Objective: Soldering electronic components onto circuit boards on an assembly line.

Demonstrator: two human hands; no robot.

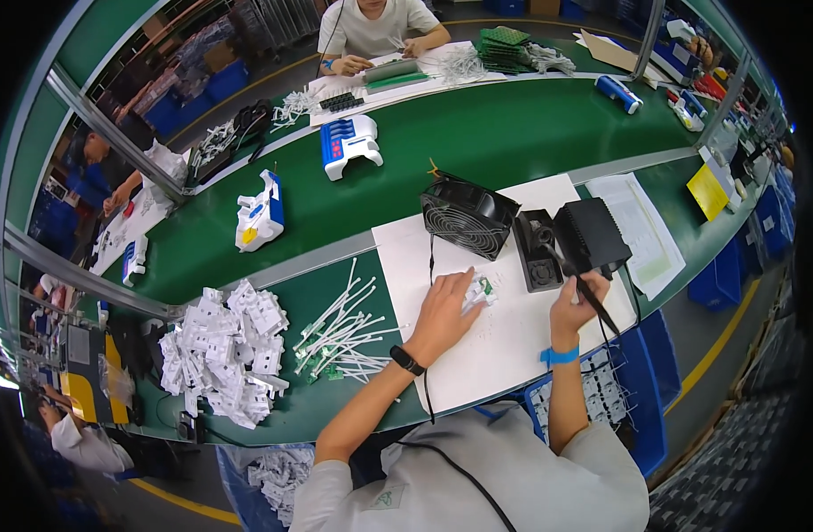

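On the white work sheet (459, 355), my left hand (446, 310), with a black wristband, holds a small white plastic housing (479, 295) with a green circuit board in it. Its fingers press the piece down, and part of it is hidden under them. My right hand (579, 306), with a blue wrist strap, is closed around a black soldering iron (593, 297). The iron's front end lies over the black iron stand (535, 257). Left of my left hand lie white wires with small green boards (340, 341). Beyond them is a heap of white plastic housings (229, 350).
A black fan (468, 215) stands behind my left hand. The black soldering station box (591, 235) sits beside the stand, with papers (637, 230) to its right. Blue-and-white devices (349, 146) sit on the green conveyor. A person (380, 35) works opposite. A blue bin (641, 381) stands below right.
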